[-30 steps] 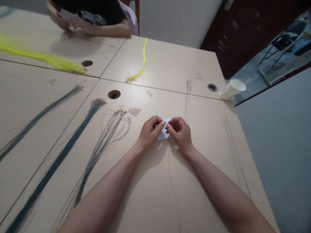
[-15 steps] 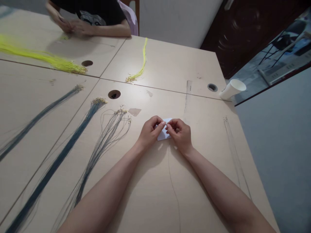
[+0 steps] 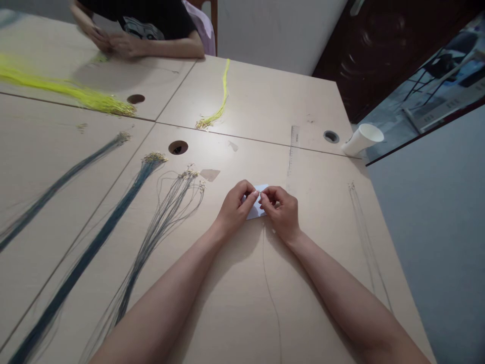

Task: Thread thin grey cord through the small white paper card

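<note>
Three blue-grey cord bundles [image 3: 76,273] at nine o'clock, two yellow cord bundles [image 3: 215,112] at eleven, one white paper cup [image 3: 361,139] at two.

The left hand [image 3: 235,206] and the right hand [image 3: 281,210] pinch together over a small white card [image 3: 257,210]; a thin cord [image 3: 270,288] trails below them on the bench [image 3: 265,101].

Bare table [image 3: 235,303] lies open around the left hand [image 3: 235,208] and right hand [image 3: 281,210], with blue cords [image 3: 159,222] spread to the left, a ruler [image 3: 292,149] beyond and a cup [image 3: 361,139] far right.
</note>
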Available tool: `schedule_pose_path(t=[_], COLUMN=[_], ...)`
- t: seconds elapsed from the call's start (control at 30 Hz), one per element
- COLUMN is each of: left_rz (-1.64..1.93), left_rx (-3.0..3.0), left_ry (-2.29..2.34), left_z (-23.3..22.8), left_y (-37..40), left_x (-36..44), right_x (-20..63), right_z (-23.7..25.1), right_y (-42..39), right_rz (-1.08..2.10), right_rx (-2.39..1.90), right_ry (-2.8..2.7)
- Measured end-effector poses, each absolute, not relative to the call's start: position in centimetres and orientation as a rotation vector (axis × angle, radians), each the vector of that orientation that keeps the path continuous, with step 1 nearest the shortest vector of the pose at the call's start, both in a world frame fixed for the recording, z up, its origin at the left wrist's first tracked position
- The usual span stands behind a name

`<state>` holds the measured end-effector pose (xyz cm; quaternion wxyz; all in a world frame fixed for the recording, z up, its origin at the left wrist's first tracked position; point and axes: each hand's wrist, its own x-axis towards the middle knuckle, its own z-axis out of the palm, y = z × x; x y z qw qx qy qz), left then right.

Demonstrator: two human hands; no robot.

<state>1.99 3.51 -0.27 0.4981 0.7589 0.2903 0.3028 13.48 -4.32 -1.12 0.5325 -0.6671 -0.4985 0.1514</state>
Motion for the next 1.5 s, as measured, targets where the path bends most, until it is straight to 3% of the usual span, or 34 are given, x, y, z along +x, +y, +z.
schedule_pose_path(t=[0.33,0.93,1.5], left_rz=[0.739,0.792,0.755], left_rx=[1.856,1.938,1.794], left_ry=[0.685,0.718,0.776], left_z=[-0.25,-0.54,-0.69], left_y=[3.53,3.47,3.62], left_x=[2.05,2.04,2.13], right_x=[13.47,13.81,13.76], right_z=[-1.01,-0.98,-1.11], right_y=[-4.46,-4.04,-3.97], right_rz=[0.374,0.779,0.766], right_rx=[-1.589,-1.421,-1.428], right_ry=[-1.200,-1.025,-0.971])
